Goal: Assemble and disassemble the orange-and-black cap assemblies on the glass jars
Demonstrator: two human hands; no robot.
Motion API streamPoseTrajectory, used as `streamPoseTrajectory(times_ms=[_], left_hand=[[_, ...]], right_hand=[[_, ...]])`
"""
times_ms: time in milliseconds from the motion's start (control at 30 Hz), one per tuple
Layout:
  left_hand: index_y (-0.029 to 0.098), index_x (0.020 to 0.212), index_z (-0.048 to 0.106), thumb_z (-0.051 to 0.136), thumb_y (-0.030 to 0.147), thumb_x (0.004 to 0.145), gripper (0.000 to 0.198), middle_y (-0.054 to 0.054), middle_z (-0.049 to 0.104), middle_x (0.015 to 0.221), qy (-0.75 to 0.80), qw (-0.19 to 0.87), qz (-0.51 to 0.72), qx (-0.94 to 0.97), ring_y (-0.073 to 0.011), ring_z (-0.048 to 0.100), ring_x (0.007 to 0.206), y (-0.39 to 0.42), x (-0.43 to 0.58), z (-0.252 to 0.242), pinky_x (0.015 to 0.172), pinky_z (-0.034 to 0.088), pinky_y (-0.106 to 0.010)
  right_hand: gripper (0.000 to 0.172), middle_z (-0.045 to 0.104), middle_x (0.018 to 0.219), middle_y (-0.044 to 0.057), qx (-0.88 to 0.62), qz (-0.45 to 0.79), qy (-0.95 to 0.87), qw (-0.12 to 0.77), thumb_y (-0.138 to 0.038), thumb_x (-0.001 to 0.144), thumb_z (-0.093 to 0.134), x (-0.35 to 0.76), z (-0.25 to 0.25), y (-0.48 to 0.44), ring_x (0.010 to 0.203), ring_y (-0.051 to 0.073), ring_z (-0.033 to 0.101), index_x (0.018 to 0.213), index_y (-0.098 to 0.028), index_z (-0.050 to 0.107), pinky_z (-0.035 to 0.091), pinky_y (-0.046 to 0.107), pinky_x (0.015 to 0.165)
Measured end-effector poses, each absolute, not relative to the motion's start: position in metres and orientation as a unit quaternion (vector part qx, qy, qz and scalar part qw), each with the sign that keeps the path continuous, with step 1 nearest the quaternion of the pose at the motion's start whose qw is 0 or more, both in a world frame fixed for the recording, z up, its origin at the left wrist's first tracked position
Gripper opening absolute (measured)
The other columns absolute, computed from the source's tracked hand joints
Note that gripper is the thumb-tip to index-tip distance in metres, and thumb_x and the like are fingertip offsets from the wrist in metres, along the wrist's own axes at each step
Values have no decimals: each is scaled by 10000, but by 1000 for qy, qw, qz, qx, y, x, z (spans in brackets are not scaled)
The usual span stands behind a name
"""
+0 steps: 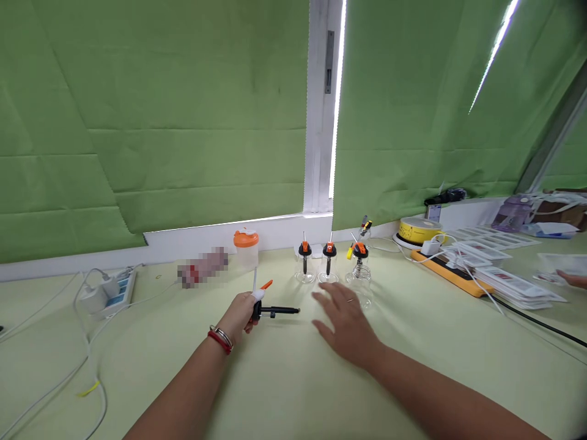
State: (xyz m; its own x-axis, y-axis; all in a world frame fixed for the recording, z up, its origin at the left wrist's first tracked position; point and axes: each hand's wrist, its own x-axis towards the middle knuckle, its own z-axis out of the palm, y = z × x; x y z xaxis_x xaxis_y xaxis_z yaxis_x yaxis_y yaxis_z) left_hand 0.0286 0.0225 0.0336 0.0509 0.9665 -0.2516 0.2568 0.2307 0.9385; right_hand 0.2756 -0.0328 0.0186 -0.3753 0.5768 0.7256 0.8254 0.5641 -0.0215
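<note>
My left hand is closed around a black bottle lid with a black tube pointing right, an orange lever and a thin metal spout pointing up. My right hand hovers over the table with fingers spread, holding nothing. Beyond its fingertips stand two clear bottles with black-and-orange lids, the left bottle and the middle bottle. To their right is another lidded bottle, partly hidden by an uncapped clear jar with a threaded neck.
An orange-lidded cup stands by the wall. Left are a white power strip with cables and a blurred-out pink object. Right are an orange power strip, a yellow round case, stacked packets and another person's hand.
</note>
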Motion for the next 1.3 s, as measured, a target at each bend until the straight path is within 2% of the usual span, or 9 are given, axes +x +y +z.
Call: streamPoseTrajectory(times_ms=[67,133,233,400,467,600,767,1033,1300], left_hand=[[209,643,386,475,497,761,324,60,412,406,584,515,342,526,-75,322,323,16,36,40,345,221,-206],[210,662,391,468,517,759,331,66,387,419,571,518,339,539,-84,344,337,10,41,48,339,239,-209],[203,725,422,365,551,800,361,63,402,447,566,497,350,557,-86,322,336,0,46,60,357,303,-232],[196,1023,461,442,527,787,407,25,514,642,559,226,409,685,-128,466,526,-14,48,71,499,355,-240],[204,980,497,520,502,749,378,12,535,693,553,142,378,728,-129,472,557,-15,51,67,518,337,-239],[196,790,489,530,445,749,256,11,518,636,581,229,335,705,-127,482,524,-7,58,48,490,340,-230],[179,889,455,477,417,772,266,27,492,543,648,371,269,608,-134,462,393,3,60,27,402,327,-240],[172,773,540,513,475,718,309,-51,606,746,611,272,182,721,-189,545,657,8,49,16,530,337,-247],[170,662,532,532,497,686,328,-26,552,640,603,271,158,734,-162,481,574,15,46,12,500,285,-241]], right_hand=[[426,499,1236,136,-380,-181,-851,313,-221,807,527,250,19,-34,1136,309,423,1229,-209,471,338,472,931],[397,594,1044,122,-340,-171,-883,276,-115,821,454,233,18,-30,964,252,518,1210,-188,492,394,417,848],[374,615,904,105,-351,-113,-880,298,-57,829,373,225,24,-22,799,203,540,1153,-151,533,427,337,717],[288,592,732,30,-448,204,-772,402,-249,899,329,236,49,-13,620,139,498,917,-188,610,395,259,578],[287,557,650,4,-458,359,-709,399,-298,884,350,239,52,-7,515,104,425,839,-178,606,345,229,501],[241,559,647,-3,-452,516,-615,389,-336,821,444,238,39,7,471,77,374,863,-158,602,310,209,477],[208,599,721,6,-481,472,-632,383,-258,753,500,238,15,20,551,100,446,885,-176,638,341,218,516],[205,647,815,28,-504,376,-685,368,-270,738,526,250,-19,28,778,177,567,866,-188,664,426,287,713],[241,588,686,-9,-500,380,-689,361,-152,732,485,245,-32,28,656,141,537,949,-198,579,422,268,658]])
